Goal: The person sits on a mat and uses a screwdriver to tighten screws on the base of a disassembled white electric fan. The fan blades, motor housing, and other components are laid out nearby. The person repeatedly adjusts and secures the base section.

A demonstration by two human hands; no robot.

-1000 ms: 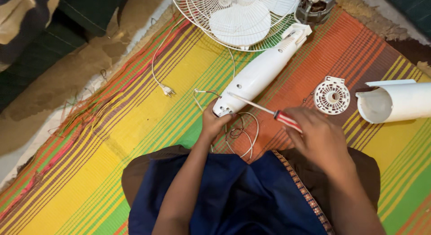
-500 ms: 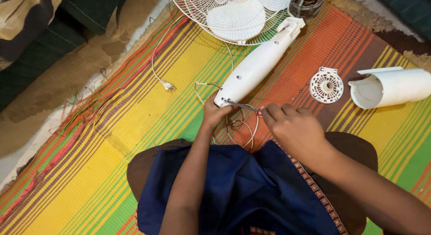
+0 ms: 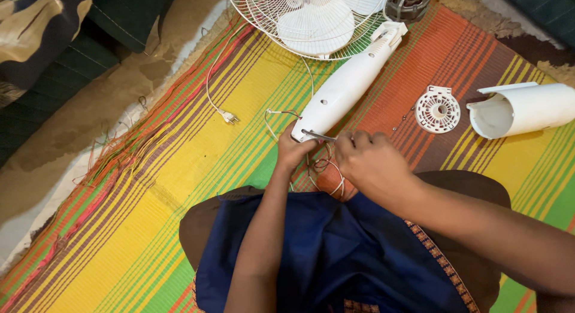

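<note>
While bracing the near end of the white fan post (image 3: 347, 88) with the left hand (image 3: 293, 151), working the screwdriver (image 3: 317, 135) against that same end with the right hand (image 3: 371, 163). Keeping the post lying slantwise on the striped mat (image 3: 150, 187), far end up by the fan grille (image 3: 311, 20), near end just ahead of the lap.

Having closed in since a second ago: then showing the red handle out in the open, well back from the post; now hiding that handle inside the right fist and leaving only the thin metal shaft in sight, tip touching the post's end. Clenching the right fingers (image 3: 353, 139) round the tool; curling the left fingers (image 3: 299, 144) tight on the plastic edge. Judging from this, moving from lining up to actually bearing on the end of the post, though not showing whether on a screw or a seam.

Trailing loose wires (image 3: 326, 169) from under both hands, with a thin cord running off to a plug (image 3: 229, 116) lying on the mat to the left. Leaving a round vented cap (image 3: 438, 109) and a curved white cover (image 3: 521, 109) apart on the right, a motor (image 3: 410, 2) beside the grille at the top, and blue cloth (image 3: 335, 253) spreading over the lap below.
</note>
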